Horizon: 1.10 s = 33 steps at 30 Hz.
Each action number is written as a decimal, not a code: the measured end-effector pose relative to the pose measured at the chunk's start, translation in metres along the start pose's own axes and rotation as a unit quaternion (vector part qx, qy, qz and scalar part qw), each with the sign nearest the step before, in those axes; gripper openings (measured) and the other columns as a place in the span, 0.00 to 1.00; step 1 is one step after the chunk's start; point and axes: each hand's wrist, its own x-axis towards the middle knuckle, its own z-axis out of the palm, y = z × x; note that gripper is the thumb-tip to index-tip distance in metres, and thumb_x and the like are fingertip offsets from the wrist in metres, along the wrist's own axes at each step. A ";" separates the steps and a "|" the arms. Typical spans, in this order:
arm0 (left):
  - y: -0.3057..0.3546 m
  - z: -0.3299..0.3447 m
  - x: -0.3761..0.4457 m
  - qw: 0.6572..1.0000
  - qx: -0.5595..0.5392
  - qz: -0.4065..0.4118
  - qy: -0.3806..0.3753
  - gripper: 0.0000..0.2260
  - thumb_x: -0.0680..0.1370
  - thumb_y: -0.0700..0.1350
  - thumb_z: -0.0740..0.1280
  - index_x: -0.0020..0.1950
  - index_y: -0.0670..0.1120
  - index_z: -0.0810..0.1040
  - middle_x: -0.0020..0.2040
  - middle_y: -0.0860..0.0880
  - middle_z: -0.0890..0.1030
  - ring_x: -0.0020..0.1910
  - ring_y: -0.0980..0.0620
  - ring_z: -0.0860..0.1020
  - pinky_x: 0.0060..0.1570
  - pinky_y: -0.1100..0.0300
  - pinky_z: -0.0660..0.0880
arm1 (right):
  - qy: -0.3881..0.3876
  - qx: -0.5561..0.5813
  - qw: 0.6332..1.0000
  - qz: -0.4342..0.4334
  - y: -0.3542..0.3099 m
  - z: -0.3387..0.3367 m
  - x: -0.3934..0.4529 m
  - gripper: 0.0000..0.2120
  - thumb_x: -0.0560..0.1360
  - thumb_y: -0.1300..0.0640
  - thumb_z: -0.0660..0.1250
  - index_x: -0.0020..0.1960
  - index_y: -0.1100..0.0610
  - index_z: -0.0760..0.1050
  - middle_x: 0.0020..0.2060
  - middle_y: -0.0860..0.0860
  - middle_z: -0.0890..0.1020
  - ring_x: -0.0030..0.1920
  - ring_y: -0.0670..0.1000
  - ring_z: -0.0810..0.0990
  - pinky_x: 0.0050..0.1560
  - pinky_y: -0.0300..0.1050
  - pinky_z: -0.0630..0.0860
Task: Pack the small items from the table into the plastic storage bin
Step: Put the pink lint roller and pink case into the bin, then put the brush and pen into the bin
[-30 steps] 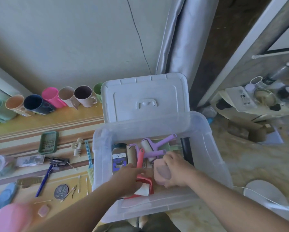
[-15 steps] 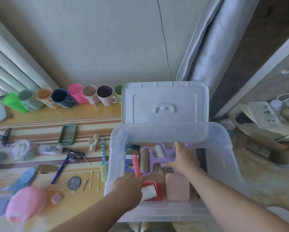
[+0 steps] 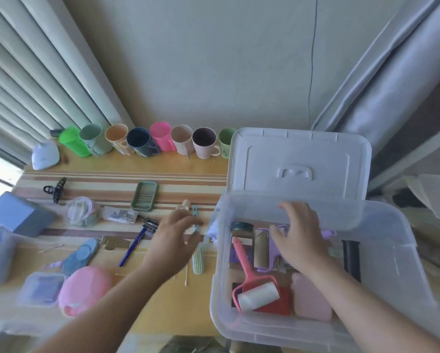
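- Left hand [image 3: 171, 239] out over counter [image 3: 142, 319], blurred; fingers loosely spread, nothing visibly held, reaching toward teal brush [image 3: 198, 259] lying just left of bin.
- Brush likely light, stiff plastic; best taken mid-handle, bristle head left alone.
- Right hand [image 3: 299, 239] inside plastic storage bin [image 3: 402, 253], fingers spread and relaxed above purple lint roller [image 3: 275, 253]; contact with it not clear.
- Bin holds: red dustpan [image 3: 262, 281] with white roll [image 3: 258, 296] on it, pink soap-like block [image 3: 311, 300], cardboard tube [image 3: 261, 248], dark-lidded jar [image 3: 241, 231], black cylinder [image 3: 351, 261]. Floor of bin mostly covered.
- Lid [image 3: 300, 164] propped upright behind bin.
- Unpacked on counter: blue razor [image 3: 134, 243], green soap tray [image 3: 145, 198], black hair clip [image 3: 54, 189], pink round item [image 3: 85, 289], clear small box [image 3: 119, 215]. All look light; cotton swabs fiddly, pinch needed.
- Row of cups [image 3: 160, 140] along wall.
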 end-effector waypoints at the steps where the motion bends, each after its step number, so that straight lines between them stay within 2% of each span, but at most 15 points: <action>1: -0.022 -0.006 0.003 0.999 0.007 -0.041 -0.006 0.11 0.77 0.45 0.71 0.58 0.56 0.82 0.59 0.57 0.75 0.58 0.54 0.74 0.57 0.57 0.73 | 0.011 0.010 0.999 -0.043 -0.026 0.001 0.006 0.21 0.71 0.64 0.74 0.63 0.57 0.76 0.57 0.55 0.78 0.59 0.61 0.76 0.61 0.48 0.67; 4: -0.088 -0.019 0.003 0.985 0.060 -0.156 -0.054 0.14 0.77 0.48 0.69 0.63 0.58 0.79 0.61 0.53 0.74 0.60 0.48 0.74 0.61 0.49 0.75 | -0.007 0.054 0.986 -0.156 -0.108 0.018 0.014 0.17 0.72 0.62 0.67 0.61 0.56 0.75 0.55 0.54 0.77 0.58 0.57 0.75 0.60 0.47 0.71; 7: -0.141 -0.030 -0.006 0.955 0.127 -0.227 -0.140 0.24 0.76 0.49 0.66 0.72 0.57 0.71 0.69 0.48 0.72 0.65 0.43 0.71 0.64 0.47 0.72 | -0.096 0.042 0.976 -0.189 -0.165 0.062 0.010 0.20 0.74 0.60 0.69 0.65 0.52 0.72 0.58 0.51 0.73 0.59 0.52 0.73 0.55 0.43 0.74; 11: -0.185 -0.037 -0.008 0.930 0.211 -0.236 -0.187 0.25 0.74 0.54 0.64 0.73 0.59 0.69 0.69 0.49 0.74 0.68 0.44 0.70 0.65 0.47 0.72 | -0.235 -0.069 0.966 -0.085 -0.191 0.134 0.013 0.27 0.78 0.53 0.67 0.74 0.47 0.62 0.65 0.52 0.68 0.61 0.56 0.72 0.48 0.51 0.76; 14: -0.199 -0.034 0.005 0.914 0.251 -0.220 -0.230 0.22 0.75 0.58 0.62 0.69 0.56 0.72 0.63 0.49 0.78 0.64 0.44 0.74 0.60 0.47 0.73 | -0.299 -0.187 0.935 0.027 -0.182 0.172 0.016 0.34 0.79 0.48 0.68 0.78 0.46 0.54 0.69 0.56 0.67 0.62 0.59 0.73 0.48 0.52 0.77; 17: -0.206 -0.030 0.016 0.901 0.328 -0.155 -0.239 0.18 0.76 0.59 0.60 0.63 0.55 0.75 0.59 0.50 0.80 0.61 0.45 0.73 0.58 0.48 0.70 | -0.330 -0.221 0.904 0.156 -0.169 0.199 0.008 0.38 0.79 0.41 0.67 0.81 0.45 0.51 0.71 0.57 0.67 0.63 0.60 0.76 0.45 0.50 0.75; 19: -0.211 -0.027 0.021 0.891 0.369 -0.116 -0.237 0.19 0.77 0.61 0.59 0.61 0.54 0.77 0.59 0.50 0.79 0.63 0.44 0.70 0.59 0.49 0.68 | -0.336 -0.234 0.892 0.192 -0.165 0.213 -0.002 0.40 0.78 0.37 0.66 0.82 0.44 0.49 0.72 0.57 0.68 0.64 0.61 0.76 0.43 0.50 0.73; 21: -0.218 -0.022 0.025 0.884 0.387 -0.095 -0.244 0.20 0.78 0.61 0.59 0.63 0.53 0.78 0.61 0.49 0.77 0.66 0.43 0.67 0.60 0.48 0.66 | -0.322 -0.235 0.896 0.196 -0.163 0.223 -0.011 0.38 0.79 0.38 0.66 0.82 0.45 0.50 0.70 0.56 0.70 0.63 0.59 0.77 0.42 0.49 0.73; 25: -0.231 -0.018 0.029 0.869 0.415 -0.056 -0.265 0.18 0.80 0.57 0.58 0.62 0.52 0.81 0.63 0.49 0.75 0.67 0.42 0.63 0.61 0.48 0.62 | -0.288 -0.206 0.913 0.204 -0.154 0.236 -0.021 0.30 0.79 0.44 0.66 0.77 0.46 0.58 0.52 0.50 0.78 0.47 0.55 0.81 0.38 0.48 0.79; 29: -0.232 -0.028 0.028 0.870 0.414 -0.035 -0.266 0.21 0.76 0.60 0.57 0.57 0.52 0.83 0.59 0.50 0.75 0.64 0.44 0.65 0.60 0.49 0.63 | -0.277 -0.182 0.913 0.238 -0.151 0.236 -0.019 0.20 0.78 0.51 0.70 0.67 0.48 0.66 0.45 0.47 0.79 0.40 0.51 0.79 0.34 0.47 0.78; 31: -0.228 -0.038 0.027 0.880 0.402 -0.033 -0.249 0.22 0.73 0.62 0.55 0.52 0.54 0.83 0.55 0.51 0.76 0.59 0.45 0.66 0.57 0.50 0.64 | -0.268 -0.135 0.914 0.274 -0.156 0.231 -0.013 0.14 0.78 0.54 0.68 0.62 0.49 0.69 0.43 0.47 0.79 0.39 0.50 0.79 0.32 0.46 0.76; 33: -0.224 -0.050 0.024 0.897 0.383 -0.037 -0.217 0.21 0.71 0.62 0.55 0.48 0.55 0.84 0.51 0.52 0.77 0.56 0.46 0.67 0.53 0.51 0.64 | -0.241 -0.023 0.910 0.337 -0.163 0.220 -0.006 0.10 0.77 0.55 0.65 0.58 0.50 0.72 0.43 0.49 0.80 0.39 0.52 0.81 0.32 0.48 0.77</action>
